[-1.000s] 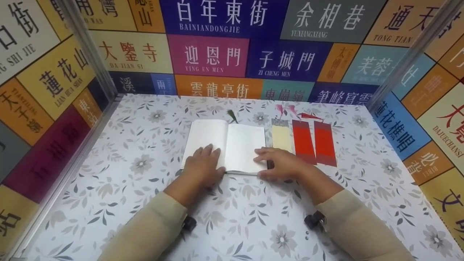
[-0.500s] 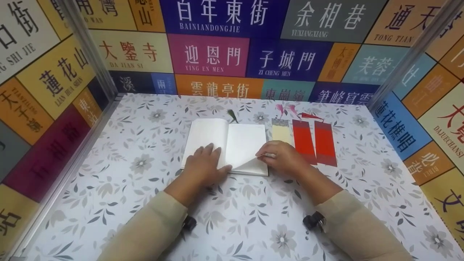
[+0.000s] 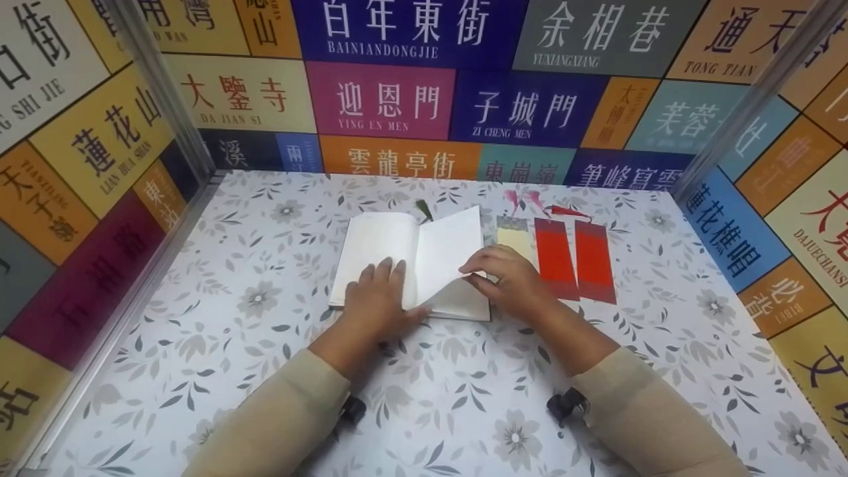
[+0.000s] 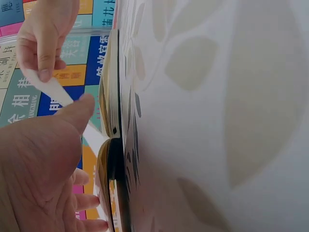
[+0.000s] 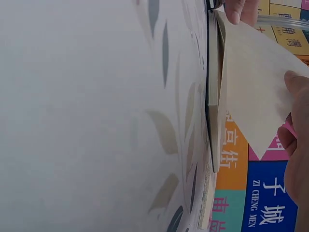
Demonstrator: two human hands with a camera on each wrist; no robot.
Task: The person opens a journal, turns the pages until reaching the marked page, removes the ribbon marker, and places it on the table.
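Observation:
An open notebook point(image 3: 377, 248) with blank white pages lies on the table, its dark cover edge visible in both wrist views. My left hand point(image 3: 376, 295) rests on the left page, fingers spread, thumb near the bottom of the fold. With thumb and fingers my right hand point(image 3: 507, 278) pinches the edge of one right-hand page point(image 5: 256, 82), which is lifted and bends up from the pages beneath. A green tassel point(image 3: 424, 209) pokes out beyond the notebook's top edge.
To the right lie a cream bookmark point(image 3: 511, 237) and two red bookmarks, one in the middle point(image 3: 555, 255) and one farther right point(image 3: 594, 258), with pink and red tassels above them. Panels point(image 3: 391, 99) with large characters stand behind and at both sides of the flower-patterned table point(image 3: 265, 371).
My right hand has taken hold of a page at its lower right corner and raised it, moving slightly up and left. The left hand has stayed on the left page, its thumb shifting slightly right.

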